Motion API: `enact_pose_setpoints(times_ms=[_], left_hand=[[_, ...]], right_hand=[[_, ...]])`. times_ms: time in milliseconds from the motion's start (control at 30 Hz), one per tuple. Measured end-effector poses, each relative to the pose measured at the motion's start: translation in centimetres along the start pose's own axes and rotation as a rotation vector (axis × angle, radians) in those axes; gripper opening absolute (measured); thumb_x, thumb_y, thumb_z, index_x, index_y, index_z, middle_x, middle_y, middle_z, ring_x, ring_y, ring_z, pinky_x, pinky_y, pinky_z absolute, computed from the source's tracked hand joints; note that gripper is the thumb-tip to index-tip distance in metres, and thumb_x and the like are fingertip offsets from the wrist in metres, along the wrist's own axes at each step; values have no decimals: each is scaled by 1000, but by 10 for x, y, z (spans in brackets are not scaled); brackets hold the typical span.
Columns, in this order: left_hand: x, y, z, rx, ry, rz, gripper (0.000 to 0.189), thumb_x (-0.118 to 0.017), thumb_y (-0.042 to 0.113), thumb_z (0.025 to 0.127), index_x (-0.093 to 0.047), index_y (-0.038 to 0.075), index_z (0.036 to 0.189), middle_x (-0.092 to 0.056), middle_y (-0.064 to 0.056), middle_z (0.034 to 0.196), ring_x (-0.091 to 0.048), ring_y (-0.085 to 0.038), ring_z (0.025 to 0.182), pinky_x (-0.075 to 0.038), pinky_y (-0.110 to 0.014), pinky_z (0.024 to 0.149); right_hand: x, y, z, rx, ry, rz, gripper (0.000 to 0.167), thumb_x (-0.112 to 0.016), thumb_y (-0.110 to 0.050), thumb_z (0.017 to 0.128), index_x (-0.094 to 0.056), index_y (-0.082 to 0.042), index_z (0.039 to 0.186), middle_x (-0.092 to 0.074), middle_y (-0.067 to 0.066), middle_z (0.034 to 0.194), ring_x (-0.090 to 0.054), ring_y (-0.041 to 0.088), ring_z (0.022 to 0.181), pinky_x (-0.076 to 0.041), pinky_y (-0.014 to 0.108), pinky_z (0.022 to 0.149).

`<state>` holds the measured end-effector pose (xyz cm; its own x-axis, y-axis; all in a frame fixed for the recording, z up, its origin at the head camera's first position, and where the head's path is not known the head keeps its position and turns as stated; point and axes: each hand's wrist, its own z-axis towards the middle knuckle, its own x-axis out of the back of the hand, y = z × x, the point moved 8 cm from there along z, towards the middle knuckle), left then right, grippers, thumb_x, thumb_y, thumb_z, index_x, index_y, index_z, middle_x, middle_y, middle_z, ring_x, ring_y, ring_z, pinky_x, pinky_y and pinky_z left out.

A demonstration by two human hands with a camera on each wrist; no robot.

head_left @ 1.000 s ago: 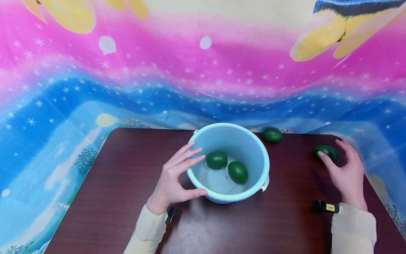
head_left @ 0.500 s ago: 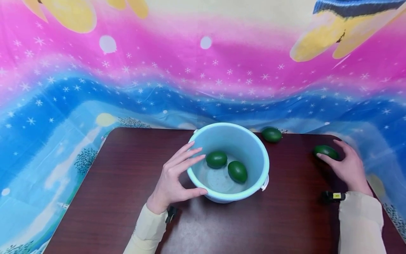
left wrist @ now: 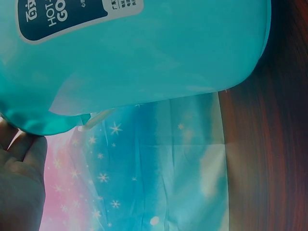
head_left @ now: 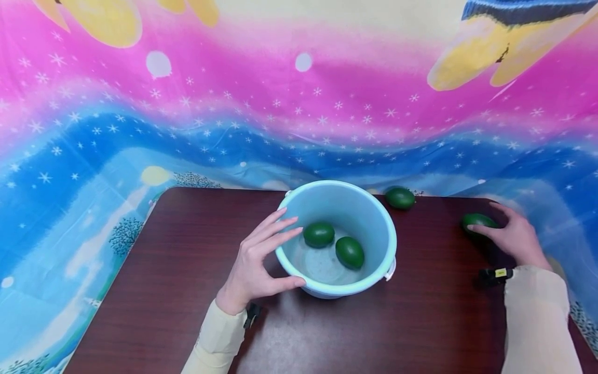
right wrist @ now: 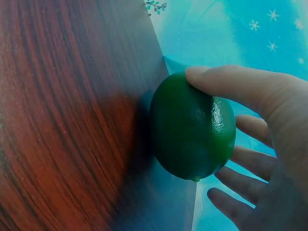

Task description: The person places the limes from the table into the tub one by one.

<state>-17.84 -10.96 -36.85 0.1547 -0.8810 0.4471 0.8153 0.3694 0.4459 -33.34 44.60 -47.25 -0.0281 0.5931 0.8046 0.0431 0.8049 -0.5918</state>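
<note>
Your left hand (head_left: 254, 259) lies spread at the bucket (head_left: 327, 291), fingers nearly straight, covering part of its rim; the left wrist view crops this hand and the label (left wrist: 72, 17). Your right hand (head_left: 516, 236) sets its thumb by a fruit (head_left: 475, 222) near the table's (head_left: 187, 244) far right corner; fingertips vanish behind it, so whether they grasp cannot be told. Two fruits (head_left: 319, 235) lie inside the bucket; a fourth (head_left: 400, 198) lies outside, right.
</note>
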Motion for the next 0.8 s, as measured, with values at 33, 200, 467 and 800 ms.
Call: enact_pose_setpoints(times_ms=[33,200,467,800], left_hand=[[0,0,0,1,0,1,76,-77,63,82,-70,4,130,-62,-9,138,-48,-42,135,-40,-50,112],[0,0,0,4,-1,4,76,-77,63,82,-70,4,129,-62,-9,138,-48,-42,135,-40,-50,112],[1,-1,0,2,2,3,76,-77,63,82,-70,5,130,-62,-9,138,-48,-43,134,-40,-50,112],[0,-1,-1,-3,1,1,75,-77,63,81,-69,8,132,-62,-9,138,-48,-43,135,-40,-51,112]], right_hand=[[0,0,1,0,-1,-2,97,-72,-50,93,-21,-4,162,-13,39,159,-22,68,132,-28,84,91],[-1,1,2,3,-18,-15,96,-72,-51,93,-26,-2,160,-13,39,159,-23,68,132,-29,83,91],[-10,0,2,3,-44,-43,89,-71,-51,93,-36,4,154,-31,47,143,-43,61,114,-43,75,84],[-16,1,3,5,-6,-18,85,-71,-50,94,-40,5,152,-38,44,137,-48,57,107,-49,68,79]])
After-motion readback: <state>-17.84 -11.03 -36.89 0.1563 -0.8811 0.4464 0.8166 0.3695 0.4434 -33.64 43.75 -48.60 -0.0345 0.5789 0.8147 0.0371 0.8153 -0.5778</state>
